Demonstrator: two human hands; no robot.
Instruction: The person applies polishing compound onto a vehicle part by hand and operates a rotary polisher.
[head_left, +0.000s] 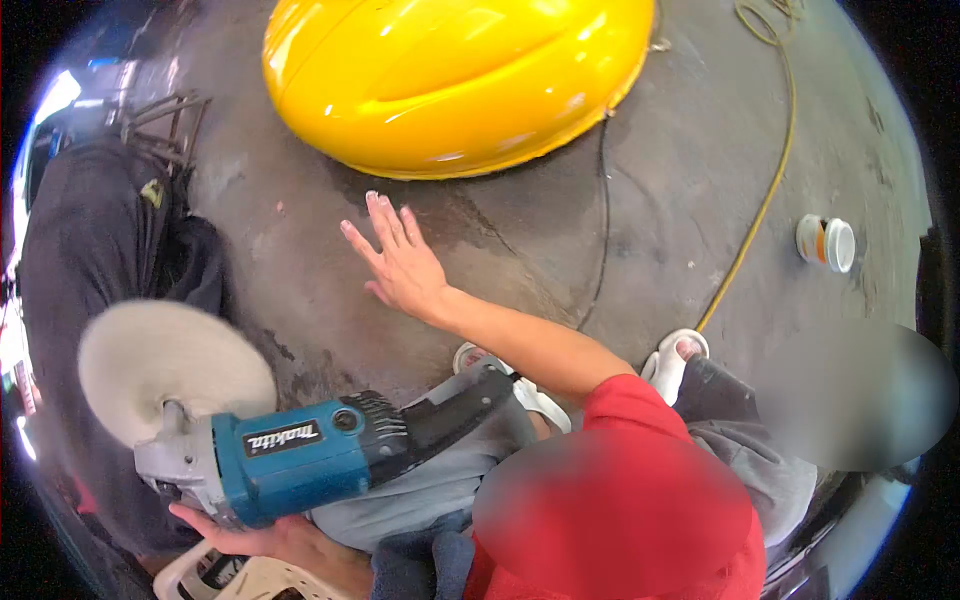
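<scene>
My left hand supports the blue Makita polisher from below at the lower left, near its grey metal head. The polisher's black rear handle lies over my grey-trousered leg, with no hand on it. Its round, pale pad faces up and looks smeared. My right hand is stretched out over the floor with its fingers spread and nothing in it. Just beyond those fingertips sits a glossy yellow curved panel.
Dark cloth hangs at the left beside a metal frame. A yellow hose and a black cable cross the concrete floor. On the right stands a white tub. Pale plastic shows at the bottom left.
</scene>
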